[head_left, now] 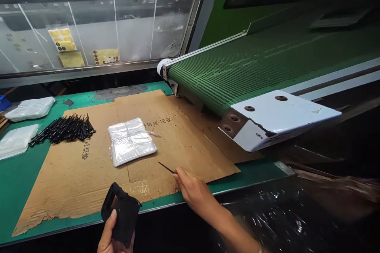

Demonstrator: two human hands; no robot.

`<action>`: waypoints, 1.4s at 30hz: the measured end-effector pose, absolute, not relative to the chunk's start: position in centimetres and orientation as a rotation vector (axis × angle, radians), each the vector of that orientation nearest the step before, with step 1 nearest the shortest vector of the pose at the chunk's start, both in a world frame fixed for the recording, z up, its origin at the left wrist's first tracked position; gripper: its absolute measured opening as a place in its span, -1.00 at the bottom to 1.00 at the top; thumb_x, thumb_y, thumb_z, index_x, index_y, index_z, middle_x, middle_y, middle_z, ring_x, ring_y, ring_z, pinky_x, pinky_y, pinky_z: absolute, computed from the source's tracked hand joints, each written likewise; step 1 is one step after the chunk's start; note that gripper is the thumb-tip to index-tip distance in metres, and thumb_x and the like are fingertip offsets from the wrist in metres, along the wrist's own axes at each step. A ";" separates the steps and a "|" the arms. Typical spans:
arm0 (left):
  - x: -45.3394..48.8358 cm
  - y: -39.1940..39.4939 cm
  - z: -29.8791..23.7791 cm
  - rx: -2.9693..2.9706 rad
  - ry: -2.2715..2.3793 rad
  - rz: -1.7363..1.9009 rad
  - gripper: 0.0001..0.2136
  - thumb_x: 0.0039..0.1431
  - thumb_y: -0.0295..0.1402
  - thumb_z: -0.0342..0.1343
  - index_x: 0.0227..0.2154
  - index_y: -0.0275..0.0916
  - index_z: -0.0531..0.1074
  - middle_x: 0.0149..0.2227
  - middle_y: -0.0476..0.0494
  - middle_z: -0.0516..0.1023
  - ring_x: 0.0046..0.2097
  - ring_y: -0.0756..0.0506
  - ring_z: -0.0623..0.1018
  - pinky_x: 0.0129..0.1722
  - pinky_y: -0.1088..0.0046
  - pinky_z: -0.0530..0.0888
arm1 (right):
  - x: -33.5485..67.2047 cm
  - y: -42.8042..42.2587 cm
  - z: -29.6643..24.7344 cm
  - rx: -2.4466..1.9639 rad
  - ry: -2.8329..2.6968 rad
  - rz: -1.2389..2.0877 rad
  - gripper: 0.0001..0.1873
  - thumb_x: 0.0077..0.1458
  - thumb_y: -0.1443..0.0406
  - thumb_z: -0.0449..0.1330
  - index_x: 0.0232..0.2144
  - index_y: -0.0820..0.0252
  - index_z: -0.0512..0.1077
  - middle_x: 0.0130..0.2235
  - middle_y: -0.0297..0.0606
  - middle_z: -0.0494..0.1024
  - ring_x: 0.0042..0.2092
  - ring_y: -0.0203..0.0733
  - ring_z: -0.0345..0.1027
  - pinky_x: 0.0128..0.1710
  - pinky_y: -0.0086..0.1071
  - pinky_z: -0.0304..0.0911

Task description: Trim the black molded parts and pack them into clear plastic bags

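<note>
My left hand [108,234] is closed around a black plastic housing [124,215] with a rectangular opening, held tilted at the table's front edge. Between the fingertips of my right hand [192,188] is a thin black rod [166,167], pointing up and to the left over the cardboard. Just beyond both hands lies a tied stack of clear plastic bags [130,142] on the cardboard sheet [74,182]. A heap of black rods [67,128] lies at the sheet's left edge, similar in colour to the one I hold.
A green conveyor belt [225,71] rises to the right, its white end bracket [285,110] jutting out near my right arm. More bag stacks [31,108] lie on the green table [18,189] at left. Dark plastic sheeting [276,217] is below right.
</note>
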State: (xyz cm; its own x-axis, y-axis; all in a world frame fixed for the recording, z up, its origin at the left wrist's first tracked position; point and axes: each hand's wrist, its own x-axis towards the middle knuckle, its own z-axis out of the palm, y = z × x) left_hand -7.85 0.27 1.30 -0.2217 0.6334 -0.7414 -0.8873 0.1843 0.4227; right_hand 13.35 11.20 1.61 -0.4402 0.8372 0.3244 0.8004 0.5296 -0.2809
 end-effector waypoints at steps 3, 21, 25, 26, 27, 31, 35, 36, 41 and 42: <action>-7.5 1.2 3.3 -0.404 1.059 1.514 -0.63 0.08 -0.63 0.02 -0.04 -0.26 0.34 -0.42 -0.08 0.61 -0.36 -0.07 0.59 -0.39 0.51 0.52 | 10.9 7.9 2.6 -1.166 -2.272 0.423 -0.71 0.29 0.35 -0.22 -0.44 0.15 0.20 -0.56 -0.37 0.34 -0.56 -0.30 0.23 -0.56 -0.46 0.09; -7.5 1.7 5.8 -0.715 0.885 1.440 -0.86 0.14 -0.60 -0.08 -0.42 -0.46 0.38 -0.52 -0.26 0.50 -0.51 -0.03 0.48 -0.62 0.57 0.43 | 6.5 3.7 1.5 -0.711 -2.218 0.367 -0.58 0.28 0.37 -0.20 -0.59 0.20 0.22 -0.65 -0.38 0.24 -0.64 -0.36 0.06 -0.64 -0.44 -0.06; -7.3 1.6 5.7 -0.738 0.818 1.409 -0.83 0.16 -0.58 -0.09 -0.44 -0.46 0.39 -0.55 -0.25 0.48 -0.52 -0.03 0.47 -0.62 0.56 0.42 | 6.7 3.6 1.8 -0.710 -2.324 0.400 -0.60 0.26 0.40 -0.16 -0.60 0.21 0.22 -0.64 -0.38 0.24 -0.62 -0.35 0.06 -0.62 -0.43 -0.05; -7.2 1.6 5.6 -0.742 0.811 1.402 -0.80 0.16 -0.57 -0.11 -0.47 -0.45 0.39 -0.56 -0.24 0.47 -0.52 -0.02 0.47 -0.63 0.56 0.42 | 6.8 3.7 1.9 -0.720 -2.342 0.412 -0.60 0.26 0.41 -0.16 -0.61 0.21 0.22 -0.64 -0.38 0.24 -0.62 -0.35 0.07 -0.61 -0.43 -0.05; -7.1 1.4 5.5 -0.747 0.812 1.396 -0.78 0.17 -0.57 -0.12 -0.50 -0.44 0.39 -0.57 -0.24 0.47 -0.53 -0.02 0.47 -0.63 0.56 0.42 | 7.0 3.8 2.0 -0.730 -2.343 0.417 -0.60 0.25 0.42 -0.16 -0.61 0.21 0.22 -0.64 -0.39 0.24 -0.62 -0.35 0.06 -0.61 -0.43 -0.05; -6.9 0.9 5.2 -0.737 0.846 1.340 -0.74 0.17 -0.58 -0.15 -0.55 -0.43 0.39 -0.56 -0.26 0.50 -0.53 -0.03 0.49 -0.60 0.55 0.44 | 7.6 4.9 2.3 -0.764 -2.274 0.422 -0.60 0.26 0.42 -0.17 -0.60 0.20 0.21 -0.65 -0.41 0.22 -0.62 -0.36 0.06 -0.60 -0.42 -0.06; -6.9 0.4 4.6 -0.651 0.932 1.288 -0.75 0.16 -0.60 -0.15 -0.53 -0.43 0.40 -0.56 -0.23 0.52 -0.53 -0.02 0.50 -0.58 0.54 0.45 | 8.2 6.2 2.1 -0.799 -2.213 0.460 -0.61 0.27 0.40 -0.15 -0.60 0.18 0.19 -0.65 -0.43 0.20 -0.62 -0.36 0.05 -0.59 -0.43 -0.07; -7.0 0.2 4.4 -0.602 0.975 1.255 -0.76 0.14 -0.61 -0.14 -0.53 -0.42 0.40 -0.56 -0.23 0.52 -0.54 -0.02 0.50 -0.57 0.53 0.46 | 8.3 6.5 2.0 -0.812 -2.204 0.478 -0.62 0.27 0.40 -0.15 -0.60 0.18 0.19 -0.65 -0.43 0.19 -0.62 -0.36 0.04 -0.60 -0.43 -0.07; -7.5 -0.5 3.5 -0.274 0.956 1.191 -0.88 -0.08 -0.64 0.11 -0.50 -0.32 0.44 -0.48 -0.18 0.56 -0.47 -0.05 0.53 -0.52 0.50 0.49 | 9.0 6.7 2.1 -0.725 -2.232 0.581 -0.59 0.30 0.34 -0.19 -0.59 0.17 0.18 -0.63 -0.43 0.19 -0.61 -0.35 0.01 -0.59 -0.42 -0.06; -7.7 -0.5 3.4 -0.246 0.916 1.192 -0.88 -0.12 -0.62 0.14 -0.50 -0.30 0.44 -0.49 -0.15 0.55 -0.48 -0.04 0.52 -0.53 0.50 0.48 | 9.1 6.6 2.3 -0.678 -2.260 0.579 -0.57 0.30 0.33 -0.21 -0.60 0.18 0.18 -0.63 -0.42 0.19 -0.61 -0.35 0.01 -0.58 -0.41 -0.06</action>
State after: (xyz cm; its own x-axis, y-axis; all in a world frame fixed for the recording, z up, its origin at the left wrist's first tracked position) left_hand -7.65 -0.49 3.35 0.0719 0.6891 -0.7211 -0.8742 0.3916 0.2870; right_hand 9.14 6.63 2.31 -0.6200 0.6117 0.4913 0.3003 0.7635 -0.5717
